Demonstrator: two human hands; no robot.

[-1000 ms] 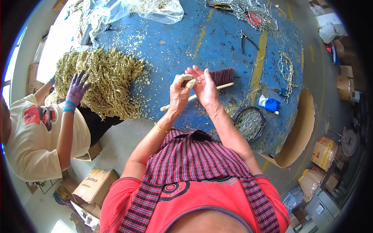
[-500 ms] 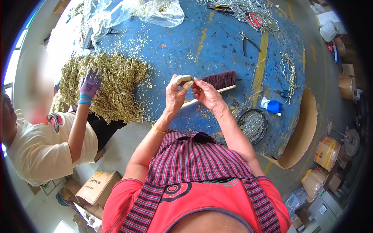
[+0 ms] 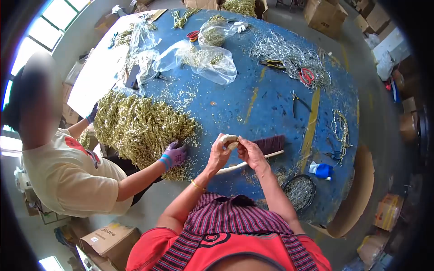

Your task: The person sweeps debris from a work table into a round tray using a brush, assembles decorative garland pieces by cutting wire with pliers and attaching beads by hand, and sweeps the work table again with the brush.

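My left hand (image 3: 220,154) is raised over the near edge of the blue table, with pale coverings on its thumb and a finger. The fingertips of my right hand (image 3: 251,152) are pinched together against these coverings; whatever lies between them is too small to make out. Beneath both hands lies a brush with dark bristles (image 3: 270,144) and a long pale wooden handle (image 3: 233,168). To the left is a big heap of gold tinsel (image 3: 140,128). A round black tray of silver bits (image 3: 299,193) and a blue and white glove (image 3: 321,170) lie right of my hands.
A co-worker in a cream shirt (image 3: 79,183) has gloved hands at the heap. Farther back are plastic bags (image 3: 212,65), silver tinsel (image 3: 289,52), red-handled scissors (image 3: 306,76) and black pliers (image 3: 300,104). Curved cardboard (image 3: 359,194) stands at the right edge.
The view has tilted up, showing more of the table's far side. My right hand has closed from open fingers to a pinch at my left fingertips. The co-worker's gloved hand has moved to the heap's near side.
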